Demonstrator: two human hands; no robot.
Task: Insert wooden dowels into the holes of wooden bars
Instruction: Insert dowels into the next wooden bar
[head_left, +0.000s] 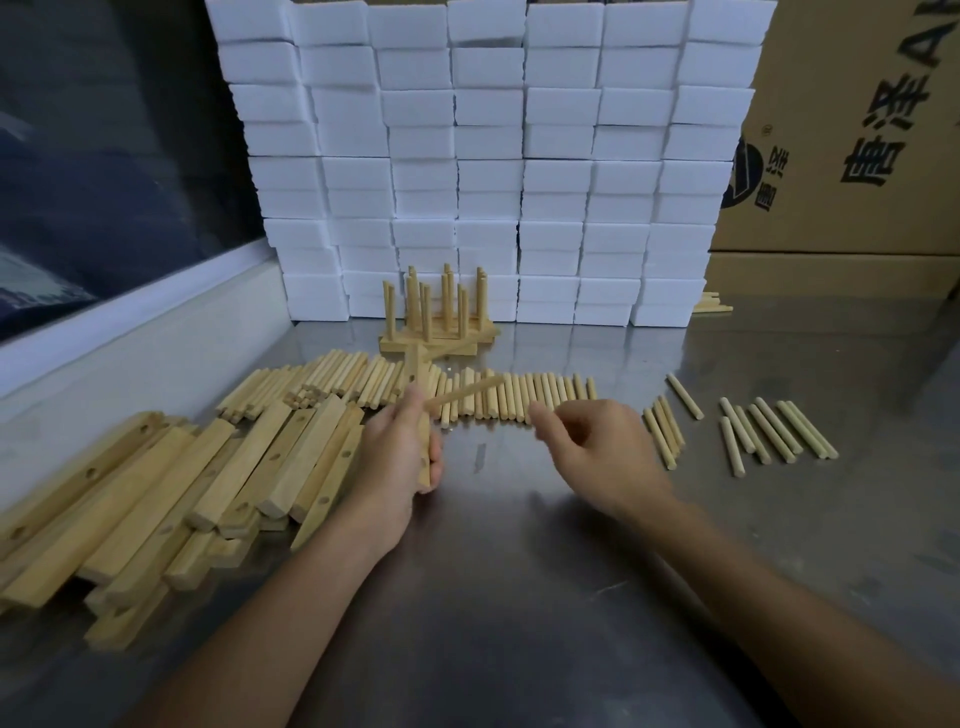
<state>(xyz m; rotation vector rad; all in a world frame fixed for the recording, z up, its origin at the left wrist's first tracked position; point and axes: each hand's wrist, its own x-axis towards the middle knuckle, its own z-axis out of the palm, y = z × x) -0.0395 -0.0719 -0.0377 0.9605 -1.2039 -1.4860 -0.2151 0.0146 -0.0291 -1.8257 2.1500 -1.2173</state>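
Note:
My left hand (395, 457) grips a wooden bar (422, 366) held on end over the steel table. One dowel (467, 393) sticks out of the bar sideways, pointing right and slightly up. My right hand (597, 452) hovers a short way right of that dowel's tip, fingers loosely curled with nothing in them. A long row of loose dowels (524, 397) lies just behind both hands. A pile of drilled bars (156, 493) lies at the left. Finished bars with upright dowels (441, 317) are stacked behind the row.
More loose dowels (769, 431) lie scattered at the right. A wall of white boxes (493, 156) stands at the back, with a brown carton (857, 130) to its right. A window ledge (130, 322) borders the steel table (519, 571) on the left.

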